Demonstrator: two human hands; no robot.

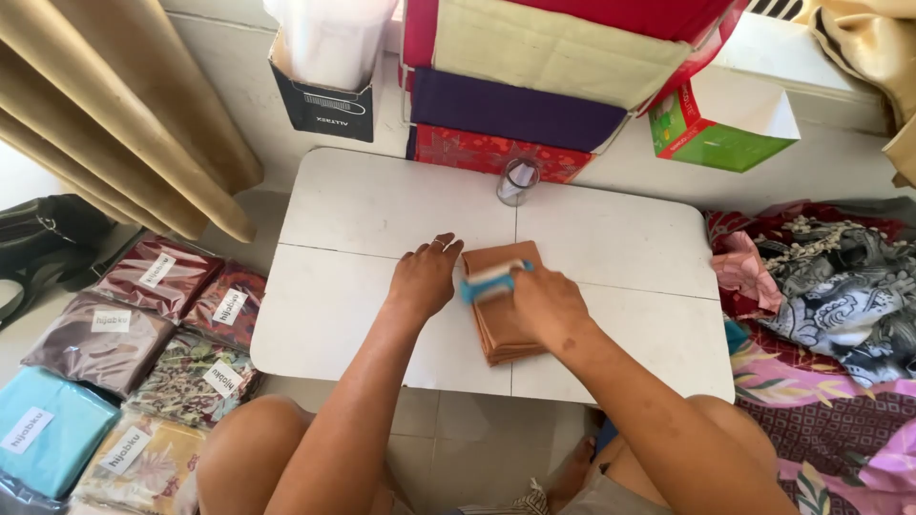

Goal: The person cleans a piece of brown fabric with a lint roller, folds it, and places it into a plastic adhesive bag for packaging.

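A folded brown cloth (504,329) lies in the middle of a low white table (382,210). My right hand (546,303) rests on the cloth and grips a small blue and white tool (489,281) held across the cloth's upper part. My left hand (425,277) lies flat on the table just left of the cloth, fingers together, touching its left edge. A small clear glass cup (517,181) stands at the table's far edge, beyond the cloth.
Several packed cloths in clear bags (157,277) lie on the floor at the left. Stacked fabric boxes (534,86), a black bag (322,105) and a green carton (720,133) stand behind the table. Patterned fabrics (830,286) are heaped at the right. A curtain (124,105) hangs top left.
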